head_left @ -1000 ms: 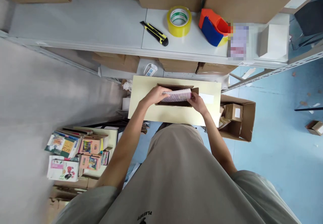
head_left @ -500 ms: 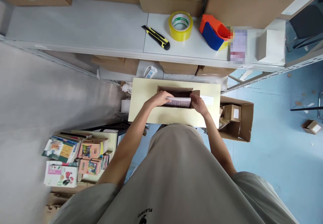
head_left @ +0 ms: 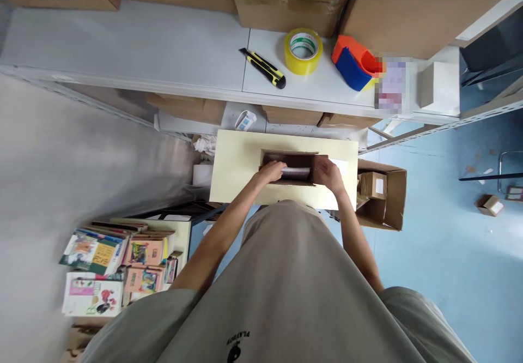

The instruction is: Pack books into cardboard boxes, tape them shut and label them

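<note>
A small open brown cardboard box (head_left: pixel 291 157) stands on a pale yellow board (head_left: pixel 237 164) in front of me. Inside it a thin booklet (head_left: pixel 295 171) stands on edge, only its top edge showing. My left hand (head_left: pixel 269 172) grips the booklet's left end at the box's left side. My right hand (head_left: pixel 328 173) holds its right end, fingers over the box's right wall.
On the grey shelf (head_left: pixel 122 52) above lie a yellow-black utility knife (head_left: pixel 263 68), a yellow tape roll (head_left: pixel 303 51) and an orange-blue tape dispenser (head_left: pixel 354 63). An open carton (head_left: pixel 384 197) with small boxes sits right of the board. Stacks of colourful books (head_left: pixel 118 262) lie lower left.
Both hands have lowered the booklet deeper into the brown box; a second ago its pink face showed above the rim, now only its top edge does.
</note>
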A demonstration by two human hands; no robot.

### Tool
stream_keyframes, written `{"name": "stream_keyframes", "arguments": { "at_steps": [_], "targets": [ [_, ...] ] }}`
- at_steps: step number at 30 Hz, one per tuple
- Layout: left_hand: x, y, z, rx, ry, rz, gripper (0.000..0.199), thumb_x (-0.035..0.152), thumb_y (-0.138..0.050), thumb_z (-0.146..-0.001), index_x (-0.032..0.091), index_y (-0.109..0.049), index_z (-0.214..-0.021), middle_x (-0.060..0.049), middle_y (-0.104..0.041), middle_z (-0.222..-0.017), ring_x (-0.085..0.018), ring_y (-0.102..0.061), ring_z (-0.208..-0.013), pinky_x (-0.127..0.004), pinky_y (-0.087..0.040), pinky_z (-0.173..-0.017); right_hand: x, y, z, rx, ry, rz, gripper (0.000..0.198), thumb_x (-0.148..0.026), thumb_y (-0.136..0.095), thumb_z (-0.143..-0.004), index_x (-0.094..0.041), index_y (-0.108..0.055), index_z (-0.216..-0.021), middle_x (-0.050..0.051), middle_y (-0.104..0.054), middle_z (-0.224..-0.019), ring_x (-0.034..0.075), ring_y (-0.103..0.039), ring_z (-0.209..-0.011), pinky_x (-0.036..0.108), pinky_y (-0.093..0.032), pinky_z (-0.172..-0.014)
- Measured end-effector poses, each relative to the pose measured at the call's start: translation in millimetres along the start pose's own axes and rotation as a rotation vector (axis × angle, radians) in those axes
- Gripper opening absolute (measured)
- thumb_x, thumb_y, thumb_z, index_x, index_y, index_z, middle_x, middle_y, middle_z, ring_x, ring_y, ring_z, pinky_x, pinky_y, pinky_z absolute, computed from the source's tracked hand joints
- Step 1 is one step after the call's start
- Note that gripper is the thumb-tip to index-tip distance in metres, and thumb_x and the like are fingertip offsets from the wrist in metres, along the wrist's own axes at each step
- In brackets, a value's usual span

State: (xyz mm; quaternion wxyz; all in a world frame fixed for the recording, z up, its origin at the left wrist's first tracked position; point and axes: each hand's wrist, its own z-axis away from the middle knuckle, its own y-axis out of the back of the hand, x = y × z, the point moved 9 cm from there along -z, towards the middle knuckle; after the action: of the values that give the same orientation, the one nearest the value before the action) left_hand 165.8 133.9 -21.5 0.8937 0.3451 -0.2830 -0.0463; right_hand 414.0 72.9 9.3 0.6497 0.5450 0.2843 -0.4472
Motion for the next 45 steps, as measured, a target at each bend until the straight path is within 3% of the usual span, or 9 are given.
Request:
{"name": "stream_keyframes", "arguments": {
  "at_steps": [6, 11, 19, 23, 27, 33, 37, 39, 45],
  "targets": [
    [0.2, 26.1, 62.3, 0.411, -0.134, 0.096, 0.059, 0.011, -0.076, -0.104, 0.021, -0.073, -0.162, -0.017, -0.07, -0.174, -0.038, -0.061, -0.168, -0.055, -0.046, -0.145, -6.5, 58.3, 29.9, 0.285, 0.029, 0.063, 0.049, -0.054, -0.068, -0.105, -0.023, -0.079, -0.143, 0.023, -0.078, -0.153, 0.04, -0.08, -0.136, 0.069, -0.068, -0.12],
    [-31.0, 35.3, 113.4, 0.707, 0.024, 0.242, 0.095, 0.024, -0.093, -0.098, 0.018, -0.048, -0.182, -0.027, -0.045, -0.19, -0.046, -0.042, -0.18, -0.064, -0.039, -0.149, 14.1, 48.7, 28.9, 0.195, -0.082, 0.002, 0.06, -0.071, -0.074, -0.098, -0.022, -0.08, -0.132, 0.026, -0.083, -0.144, 0.041, -0.086, -0.114, 0.07, -0.074, -0.103],
    [-20.2, 10.4, 91.0, 0.49, -0.105, 0.348, 0.076, 0.035, -0.084, -0.105, 0.022, -0.057, -0.176, -0.021, -0.061, -0.181, -0.04, -0.056, -0.172, -0.059, -0.044, -0.147, -5.0, -16.6, 8.1, -0.032, 0.008, 0.003, 0.052, -0.063, -0.072, -0.099, -0.027, -0.086, -0.134, 0.016, -0.082, -0.153, 0.029, -0.084, -0.097, 0.054, -0.077, -0.094],
    [-19.6, 3.4, 74.1, 0.396, -0.067, 0.332, 0.065, 0.039, -0.079, -0.11, 0.019, -0.063, -0.17, -0.021, -0.067, -0.175, -0.04, -0.064, -0.166, -0.055, -0.051, -0.141, -1.3, -35.3, -4.0, -0.119, -0.005, 0.114, 0.038, -0.052, -0.07, -0.101, -0.026, -0.089, -0.121, 0.014, -0.087, -0.141, 0.03, -0.085, -0.1, 0.057, -0.075, -0.103],
    [-33.7, 1.6, 64.0, 0.407, 0.014, 0.346, 0.067, 0.04, -0.082, -0.11, 0.017, -0.06, -0.169, -0.023, -0.074, -0.166, -0.041, -0.072, -0.156, -0.052, -0.057, -0.133, 0.3, -35.5, -4.3, -0.166, 0.009, 0.128, 0.048, -0.065, -0.072, -0.104, -0.025, -0.085, -0.127, 0.017, -0.089, -0.131, 0.036, -0.086, -0.111, 0.059, -0.073, -0.105],
    [-59.3, 18.6, 62.7, 0.705, 0.176, 0.408, 0.116, 0.035, -0.093, -0.101, 0.016, -0.022, -0.191, -0.027, -0.069, -0.161, -0.041, -0.07, -0.152, -0.054, -0.057, -0.132, 8.8, -14.0, -5.7, 0.058, -0.026, 0.235, 0.061, -0.068, -0.071, -0.104, -0.021, -0.078, -0.144, 0.021, -0.084, -0.135, 0.038, -0.082, -0.112, 0.065, -0.071, -0.106],
    [-52.8, 28.1, 58.1, 0.694, 0.121, 0.352, 0.104, 0.023, -0.09, -0.1, 0.019, -0.036, -0.188, -0.027, -0.056, -0.172, -0.042, -0.055, -0.168, -0.057, -0.047, -0.142, 8.9, -10.3, -8.3, 0.112, 0.002, 0.247, 0.09, -0.046, -0.071, -0.101, -0.029, -0.046, -0.185, 0.022, -0.067, -0.165, 0.039, -0.079, -0.129, 0.064, -0.072, -0.106],
    [-49.8, 31.1, 58.8, 0.675, 0.095, 0.352, 0.095, 0.019, -0.088, -0.099, 0.018, -0.043, -0.183, -0.028, -0.054, -0.174, -0.042, -0.053, -0.17, -0.056, -0.045, -0.144, 5.0, -11.5, -8.3, 0.085, 0.041, 0.238, 0.099, -0.039, -0.07, -0.098, -0.035, -0.036, -0.191, 0.02, -0.058, -0.175, 0.038, -0.077, -0.135, 0.062, -0.072, -0.108],
    [-52.5, 33.6, 64.8, 0.675, 0.047, 0.377, 0.103, 0.03, -0.092, -0.101, 0.021, -0.036, -0.187, -0.029, -0.041, -0.189, -0.046, -0.04, -0.18, -0.059, -0.048, -0.143, -2.4, -10.0, -4.3, 0.045, 0.072, 0.224, 0.081, -0.04, -0.07, -0.101, -0.036, -0.054, -0.181, 0.017, -0.054, -0.179, 0.038, -0.075, -0.138, 0.063, -0.071, -0.115]
  ]
}}
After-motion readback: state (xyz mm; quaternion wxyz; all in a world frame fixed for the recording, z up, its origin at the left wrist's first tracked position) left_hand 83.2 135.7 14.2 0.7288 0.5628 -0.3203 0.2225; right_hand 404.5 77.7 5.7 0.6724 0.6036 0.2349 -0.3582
